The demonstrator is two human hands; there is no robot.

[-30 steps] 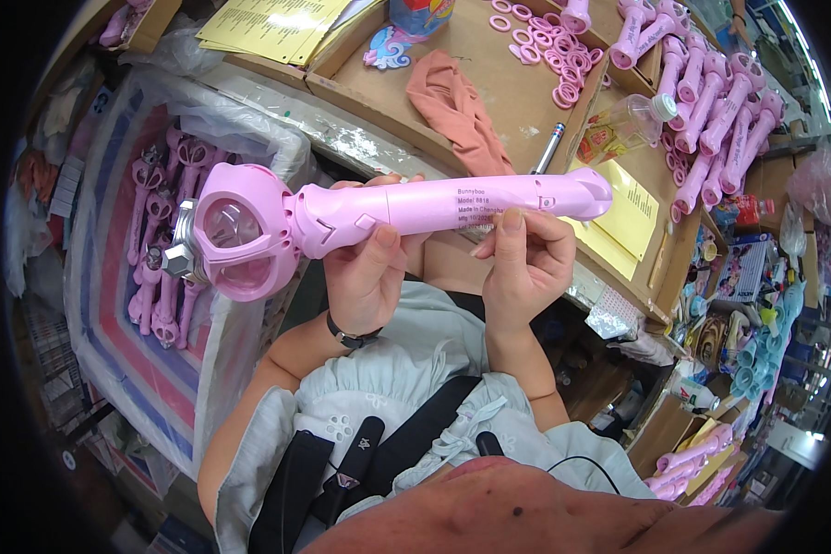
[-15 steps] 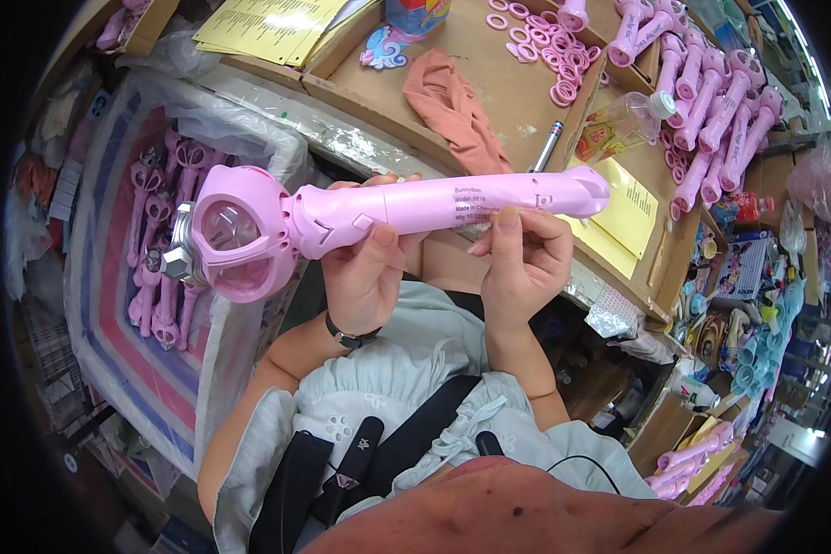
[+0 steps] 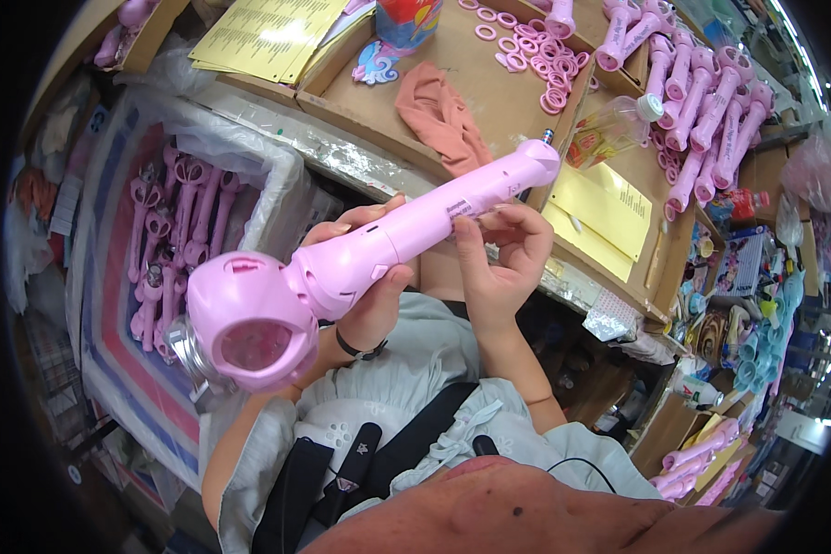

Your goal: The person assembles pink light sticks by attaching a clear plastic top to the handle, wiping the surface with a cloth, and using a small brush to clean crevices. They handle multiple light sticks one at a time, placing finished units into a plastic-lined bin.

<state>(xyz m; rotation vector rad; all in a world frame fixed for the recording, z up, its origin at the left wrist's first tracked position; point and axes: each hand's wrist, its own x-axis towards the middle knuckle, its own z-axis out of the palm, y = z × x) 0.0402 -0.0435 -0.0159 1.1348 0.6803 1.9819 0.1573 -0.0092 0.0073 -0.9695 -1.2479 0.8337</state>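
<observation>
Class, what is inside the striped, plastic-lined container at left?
Several pink wands lie in the container. Whatever is beneath them is covered, and the held pink wand also hides part of the container.

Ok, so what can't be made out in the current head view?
All in the head view:
Palm of the left hand: mostly behind the pink wand.
Silver metal end: partly behind that wand's head.
Silver pen-like rod: mostly behind the wand's tip.
Red-and-blue container: cut off by the top edge.
Print on the label, near the right hand: too small.
</observation>
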